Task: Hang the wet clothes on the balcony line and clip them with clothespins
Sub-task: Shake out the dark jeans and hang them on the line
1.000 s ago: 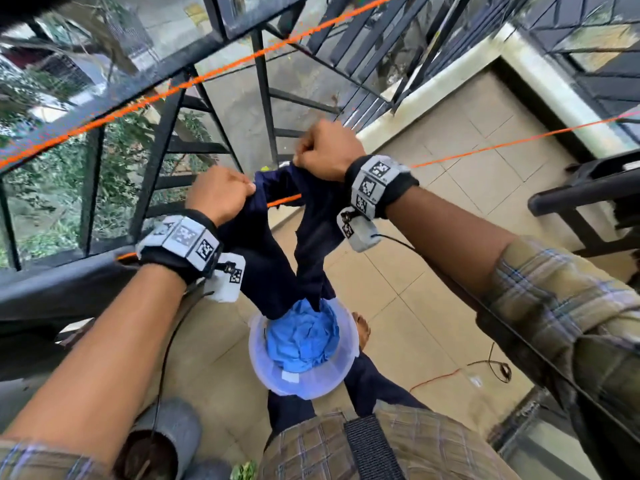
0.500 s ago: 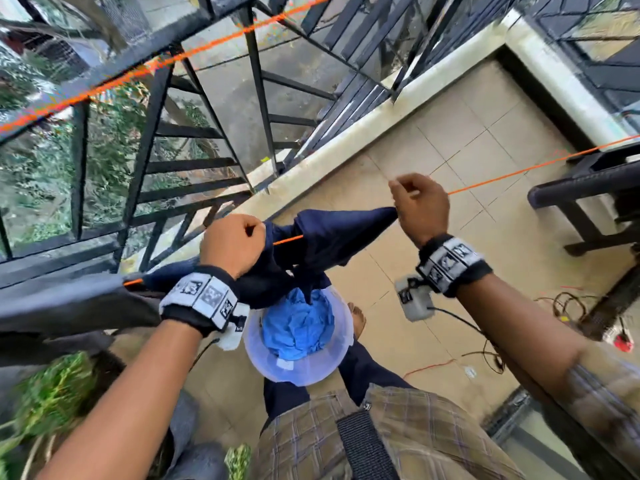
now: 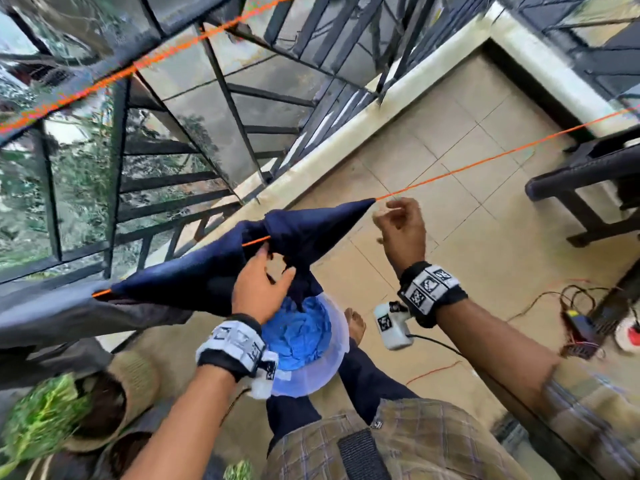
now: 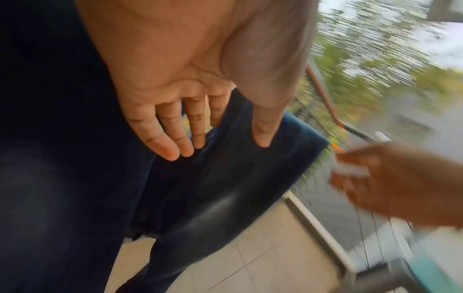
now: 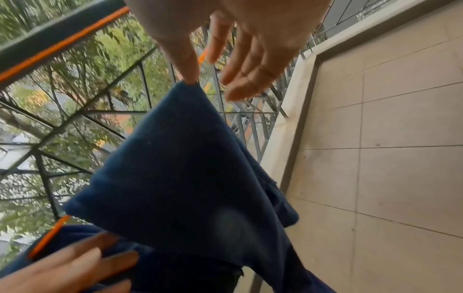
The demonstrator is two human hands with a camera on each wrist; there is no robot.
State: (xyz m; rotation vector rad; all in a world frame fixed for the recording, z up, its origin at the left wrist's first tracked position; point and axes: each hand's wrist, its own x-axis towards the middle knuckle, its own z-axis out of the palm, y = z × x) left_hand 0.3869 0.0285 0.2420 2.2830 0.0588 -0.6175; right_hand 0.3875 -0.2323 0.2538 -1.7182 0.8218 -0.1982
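1. Since 0.5 s ago: right hand (image 3: 400, 226) let go of the navy garment (image 3: 194, 271), now just beside its right corner, fingers loose, holding nothing. Thumb tip looks to touch the corner in the right wrist view.
2. Left hand (image 3: 258, 289) uncurled; fingers straight, resting on the cloth at mid-fold.
3. Garment lies draped over the orange line (image 3: 485, 161), spread wider L-R.
4. Bucket (image 3: 332, 355) w/ blue cloth (image 3: 298, 330) sits below on the floor.

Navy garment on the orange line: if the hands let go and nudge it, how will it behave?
Probably floppy: the navy garment folds over the orange line and sags. No clothespin visible, so it could slide. Likely heavy if wet; wetness can't be seen.
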